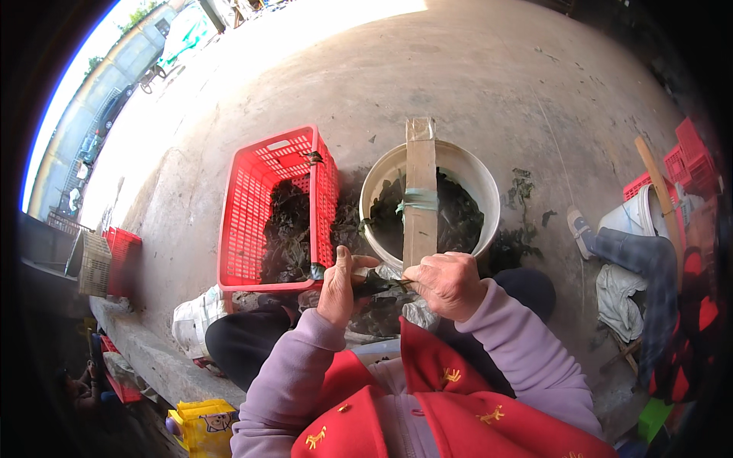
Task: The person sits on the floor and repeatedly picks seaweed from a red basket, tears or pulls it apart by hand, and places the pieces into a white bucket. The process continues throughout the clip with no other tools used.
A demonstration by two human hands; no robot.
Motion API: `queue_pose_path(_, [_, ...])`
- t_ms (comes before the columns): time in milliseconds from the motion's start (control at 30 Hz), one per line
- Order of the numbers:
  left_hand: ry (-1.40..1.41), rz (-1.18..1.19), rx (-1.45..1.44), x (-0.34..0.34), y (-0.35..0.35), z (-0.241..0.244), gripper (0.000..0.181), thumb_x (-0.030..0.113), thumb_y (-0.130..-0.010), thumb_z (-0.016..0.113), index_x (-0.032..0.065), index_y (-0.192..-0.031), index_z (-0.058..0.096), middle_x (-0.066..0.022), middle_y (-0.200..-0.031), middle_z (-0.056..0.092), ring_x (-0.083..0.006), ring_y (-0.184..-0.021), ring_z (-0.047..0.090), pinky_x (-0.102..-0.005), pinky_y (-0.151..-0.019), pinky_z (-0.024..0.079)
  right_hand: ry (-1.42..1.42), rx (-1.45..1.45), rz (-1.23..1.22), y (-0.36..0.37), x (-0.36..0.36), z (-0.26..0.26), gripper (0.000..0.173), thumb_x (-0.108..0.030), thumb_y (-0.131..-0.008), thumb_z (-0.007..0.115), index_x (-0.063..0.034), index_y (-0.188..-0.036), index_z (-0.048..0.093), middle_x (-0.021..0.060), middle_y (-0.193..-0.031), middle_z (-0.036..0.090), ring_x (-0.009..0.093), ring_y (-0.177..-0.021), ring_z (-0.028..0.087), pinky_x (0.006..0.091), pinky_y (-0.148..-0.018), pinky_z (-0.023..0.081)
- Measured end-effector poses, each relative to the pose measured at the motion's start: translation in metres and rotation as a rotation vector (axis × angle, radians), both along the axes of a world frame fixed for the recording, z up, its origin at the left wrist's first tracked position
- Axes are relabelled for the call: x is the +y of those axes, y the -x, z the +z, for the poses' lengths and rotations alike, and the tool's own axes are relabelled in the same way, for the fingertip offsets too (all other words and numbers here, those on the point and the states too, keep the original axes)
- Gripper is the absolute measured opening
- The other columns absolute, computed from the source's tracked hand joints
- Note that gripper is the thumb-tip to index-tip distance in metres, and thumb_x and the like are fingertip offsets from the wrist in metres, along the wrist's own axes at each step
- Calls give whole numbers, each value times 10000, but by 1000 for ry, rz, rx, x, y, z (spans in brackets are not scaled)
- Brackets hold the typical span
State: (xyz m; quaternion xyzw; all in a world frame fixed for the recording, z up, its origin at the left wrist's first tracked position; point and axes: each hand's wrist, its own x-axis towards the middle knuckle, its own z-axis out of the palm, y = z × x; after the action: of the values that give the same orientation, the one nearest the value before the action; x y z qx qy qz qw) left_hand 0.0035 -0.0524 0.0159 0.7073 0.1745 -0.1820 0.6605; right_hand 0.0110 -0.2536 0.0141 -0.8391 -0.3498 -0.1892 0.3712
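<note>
My left hand (339,286) grips a strip of dark, wet-looking seaweed (373,285), thumb pointing up. At the strip's other end my right hand (449,283) pinches the thin tip between thumb and fingers. Both hands are just above my lap, at the near end of a wooden board (421,229). That board lies across a round white bucket (488,172) and has pale green cord wound about its middle. Dark seaweed (461,212) fills much of the bucket. Left of it, a red plastic crate (246,189) holds more seaweed (286,229) against its right side.
Loose seaweed (518,240) lies on the concrete floor (504,91) right of the bucket. A white sack (197,320) is by my left knee. At right sits another person (635,257) beside a second white bucket (630,212). A yellow container (203,426) stands lower left.
</note>
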Motion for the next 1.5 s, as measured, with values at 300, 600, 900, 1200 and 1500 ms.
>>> queue_pose_path(300, [271, -410, -145, 4, -12, 23, 279, 175, -812, 651, -9, -1019, 612, 39, -664, 549, -12, -504, 412, -167, -437, 302, -100, 166, -34, -8, -7, 14, 118, -98, -668, 675, -80, -772, 621, 64, -654, 588, 253, -587, 584, 311, -532, 454])
queue_pose_path(600, [169, -122, -300, 12, -84, -5, 99, 104, -784, 665, 25, -821, 618, 12, -689, 587, -46, -589, 487, -187, -546, 384, -436, 1049, 40, -86, -40, -2, 120, -79, -799, 628, 27, -742, 621, -5, -636, 576, 40, -607, 464, 223, -563, 396])
queue_pose_path(900, [-280, -106, -438, -13, -167, -85, 205, 207, -761, 665, 33, -855, 612, -45, -683, 604, -153, -622, 568, -291, -577, 442, -286, 867, -547, -136, -18, -58, 190, -142, -737, 627, 30, -667, 588, 122, -582, 578, 154, -555, 547, 307, -548, 433])
queue_pose_path(1200, [-157, 92, -306, 8, -161, -84, 176, 169, -797, 637, 8, -748, 583, -13, -587, 548, -73, -485, 469, -223, -459, 366, -792, 1045, -401, -121, -25, -69, 171, -133, -878, 551, -1, -772, 575, -1, -630, 528, 70, -539, 487, 213, -450, 410])
queue_pose_path(1500, [-155, 24, -71, 76, -7, -56, 107, 91, -790, 646, 7, -844, 610, 27, -618, 544, -11, -482, 416, -162, -423, 305, -985, 665, -225, -77, -20, -2, 88, -75, -848, 593, 12, -840, 582, 40, -744, 616, 72, -645, 538, 199, -621, 445])
